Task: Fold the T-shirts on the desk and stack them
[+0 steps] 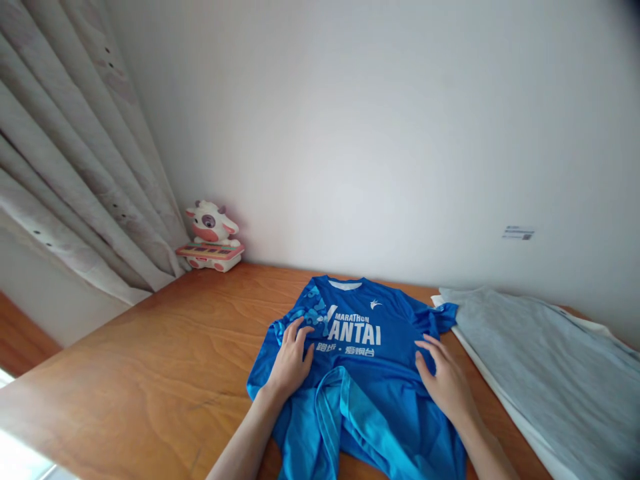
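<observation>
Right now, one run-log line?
left hand: open, over blue shirt | right hand: open, over shirt | grey cloth: right of shirt

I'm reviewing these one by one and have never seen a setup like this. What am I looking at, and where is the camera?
There is no machine here, just a person working bare-handed. The single picture comes from a camera on the person's head, looking forward and down, so the left hand and right hand reach in from the bottom. On the wooden table lies a blue shirt, printed front up, its lower part rumpled. Grey cloth lies to its right; a cow toy sits at the back left, near a curtain. Neither hand seems to grip anything: both are open over the shirt, though whether they touch it is hard to tell.
</observation>
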The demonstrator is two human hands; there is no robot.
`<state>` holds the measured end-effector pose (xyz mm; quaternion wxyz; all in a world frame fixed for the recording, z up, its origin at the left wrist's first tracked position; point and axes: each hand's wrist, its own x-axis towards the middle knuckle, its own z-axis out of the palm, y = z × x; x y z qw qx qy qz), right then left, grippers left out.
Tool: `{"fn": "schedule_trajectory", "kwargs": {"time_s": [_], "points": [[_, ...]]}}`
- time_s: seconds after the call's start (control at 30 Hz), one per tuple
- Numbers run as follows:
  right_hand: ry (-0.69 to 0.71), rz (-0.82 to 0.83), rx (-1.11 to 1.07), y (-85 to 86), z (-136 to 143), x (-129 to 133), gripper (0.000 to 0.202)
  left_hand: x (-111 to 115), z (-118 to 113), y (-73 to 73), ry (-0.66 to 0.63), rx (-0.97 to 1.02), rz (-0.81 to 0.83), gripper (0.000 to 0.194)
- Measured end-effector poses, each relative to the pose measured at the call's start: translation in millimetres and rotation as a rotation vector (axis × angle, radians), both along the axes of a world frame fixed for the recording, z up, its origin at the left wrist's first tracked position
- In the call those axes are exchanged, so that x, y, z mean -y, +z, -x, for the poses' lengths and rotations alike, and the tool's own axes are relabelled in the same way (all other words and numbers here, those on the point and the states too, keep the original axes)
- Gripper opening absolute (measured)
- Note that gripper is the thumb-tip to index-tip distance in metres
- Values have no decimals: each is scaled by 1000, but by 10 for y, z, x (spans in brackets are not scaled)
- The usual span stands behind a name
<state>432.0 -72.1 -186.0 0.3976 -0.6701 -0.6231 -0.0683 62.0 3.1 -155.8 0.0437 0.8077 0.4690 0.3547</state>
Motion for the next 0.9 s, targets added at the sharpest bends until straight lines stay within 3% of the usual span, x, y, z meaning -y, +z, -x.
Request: {"fn": "schedule_trajectory", "kwargs": {"time_s": [0.17,0.3,0.43,0.57,0.67,0.73,0.8,0.83,0.9], "points": [[-13,73,7,-39,-47,32,39,-103,57,-129,57,70,18,32],[-20,79,-137,-7,-81,33,41,-127,75,-103,55,89,10,30],[-40,70,-315,47,-102,48,43,-191,73,113,-29,49,61,33],[-65,115,-418,100,-109,76,46,-481,209,444,-81,71,122,30],[-124,124,-488,138,-98,103,49,-837,496,691,55,228,114,33],[-155,112,-488,166,-80,122,49,-1033,699,816,269,326,35,38],[-159,100,-437,195,-54,146,47,-1095,806,865,448,350,-57,42],[-147,95,-404,208,-39,160,45,-1058,802,850,463,327,-83,40],[-114,87,-354,223,-16,190,41,-850,669,732,313,220,-61,32]]}}
